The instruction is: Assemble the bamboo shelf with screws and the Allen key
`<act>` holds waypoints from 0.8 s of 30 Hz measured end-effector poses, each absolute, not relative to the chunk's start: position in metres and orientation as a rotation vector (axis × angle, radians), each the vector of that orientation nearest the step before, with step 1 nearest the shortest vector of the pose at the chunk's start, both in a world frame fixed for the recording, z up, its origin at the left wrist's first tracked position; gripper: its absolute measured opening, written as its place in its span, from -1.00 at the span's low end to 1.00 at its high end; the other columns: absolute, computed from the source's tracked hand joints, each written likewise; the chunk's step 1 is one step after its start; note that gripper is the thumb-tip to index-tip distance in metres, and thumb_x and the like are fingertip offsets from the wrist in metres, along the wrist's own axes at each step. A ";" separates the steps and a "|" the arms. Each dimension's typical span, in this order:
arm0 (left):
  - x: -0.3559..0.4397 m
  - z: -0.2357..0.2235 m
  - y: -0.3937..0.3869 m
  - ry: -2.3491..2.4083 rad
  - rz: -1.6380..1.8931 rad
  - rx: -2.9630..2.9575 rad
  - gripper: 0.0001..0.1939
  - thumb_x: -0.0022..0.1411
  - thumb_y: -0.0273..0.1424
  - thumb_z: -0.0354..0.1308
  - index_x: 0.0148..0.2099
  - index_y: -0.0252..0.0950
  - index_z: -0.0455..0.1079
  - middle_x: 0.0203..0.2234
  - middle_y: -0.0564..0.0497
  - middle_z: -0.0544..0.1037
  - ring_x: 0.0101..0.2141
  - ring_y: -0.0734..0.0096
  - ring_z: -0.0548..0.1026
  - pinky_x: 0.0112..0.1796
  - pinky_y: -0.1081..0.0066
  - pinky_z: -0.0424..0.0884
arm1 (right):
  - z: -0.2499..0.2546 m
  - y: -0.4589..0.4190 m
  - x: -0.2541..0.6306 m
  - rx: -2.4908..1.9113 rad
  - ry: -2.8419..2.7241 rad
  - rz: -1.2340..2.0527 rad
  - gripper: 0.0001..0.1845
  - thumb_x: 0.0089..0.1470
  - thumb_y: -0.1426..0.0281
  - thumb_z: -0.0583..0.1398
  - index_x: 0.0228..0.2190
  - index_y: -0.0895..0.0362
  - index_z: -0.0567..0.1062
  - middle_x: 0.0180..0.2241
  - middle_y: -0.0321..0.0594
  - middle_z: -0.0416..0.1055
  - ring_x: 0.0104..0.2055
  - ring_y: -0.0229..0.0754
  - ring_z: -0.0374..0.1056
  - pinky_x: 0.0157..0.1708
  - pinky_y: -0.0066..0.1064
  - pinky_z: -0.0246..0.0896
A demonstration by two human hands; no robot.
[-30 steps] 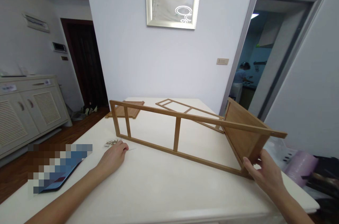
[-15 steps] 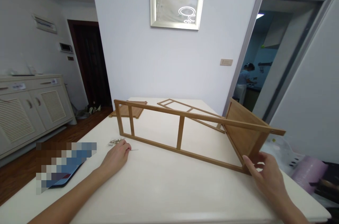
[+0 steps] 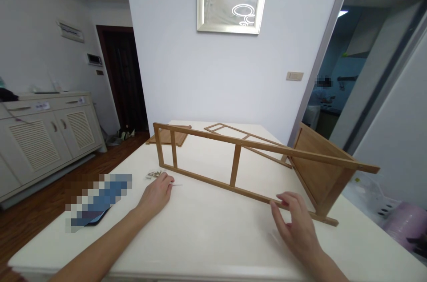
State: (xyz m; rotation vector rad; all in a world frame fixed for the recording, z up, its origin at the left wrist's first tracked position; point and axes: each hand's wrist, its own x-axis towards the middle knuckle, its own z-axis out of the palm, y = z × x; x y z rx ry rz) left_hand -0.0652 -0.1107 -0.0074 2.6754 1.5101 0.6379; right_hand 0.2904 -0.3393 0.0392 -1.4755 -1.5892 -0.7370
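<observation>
A ladder-like wooden frame (image 3: 235, 164) stands on its long edge on the white table (image 3: 213, 233). At its right end it meets a square wooden panel (image 3: 320, 166), which stands upright. My left hand (image 3: 156, 193) rests on the table, fingers closed on a thin metal rod (image 3: 177, 184) whose end pokes out to the right. Just behind these fingers lies a small pile of metal screws (image 3: 153, 175). My right hand (image 3: 296, 222) is beside the frame's lower rail, thumb and fingers apart; whether they touch the rail I cannot tell.
A second wooden frame (image 3: 263, 143) lies behind the standing one. Another wooden panel (image 3: 182, 138) lies at the far left. A phone (image 3: 100, 217), partly pixelated, is on the table's left. Pink wrapped material (image 3: 405, 224) sits past the right edge. A person (image 3: 322, 95) stands beyond the doorway.
My right hand has moved left from the frame's lower right corner along the lower rail, its fingers off the corner. My left hand stays by the screws. The whole view has shifted slightly.
</observation>
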 end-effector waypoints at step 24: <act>0.078 0.032 -0.006 1.856 0.598 2.421 -0.72 0.25 -0.42 0.00 -0.07 -0.45 0.39 -0.11 -0.30 0.47 -0.03 0.13 0.43 -0.07 0.30 0.30 | 0.043 -0.215 0.269 -1.514 -1.569 0.021 -0.83 0.15 0.36 0.03 -0.40 0.09 0.38 -0.51 -0.26 0.39 -0.49 -0.24 0.25 -0.51 -0.44 0.14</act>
